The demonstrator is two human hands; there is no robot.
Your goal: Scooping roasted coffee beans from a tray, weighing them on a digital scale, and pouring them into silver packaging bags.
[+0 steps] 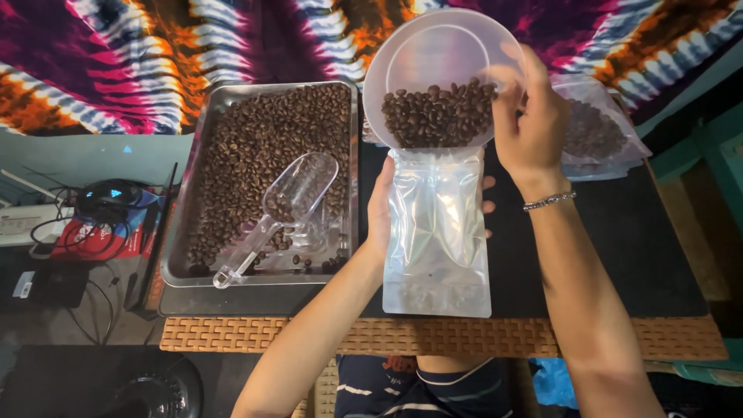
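My left hand (381, 203) grips the left side of a clear stand-up pouch (438, 232), held upright over the black mat. My right hand (531, 116) holds a translucent white plastic bowl (441, 46) tilted above the pouch's open top. Roasted coffee beans (438, 114) are heaped at the bowl's lower rim, right over the pouch mouth. A few beans lie at the bottom of the pouch. A bracelet (548, 202) circles my right wrist.
A metal tray (178, 232) of coffee beans sits to the left with a clear plastic scoop (279, 213) lying in it. Filled clear bags (600, 131) lie behind my right hand. A woven mat edge (232, 334) runs along the front. Cables and a mouse (104, 195) lie far left.
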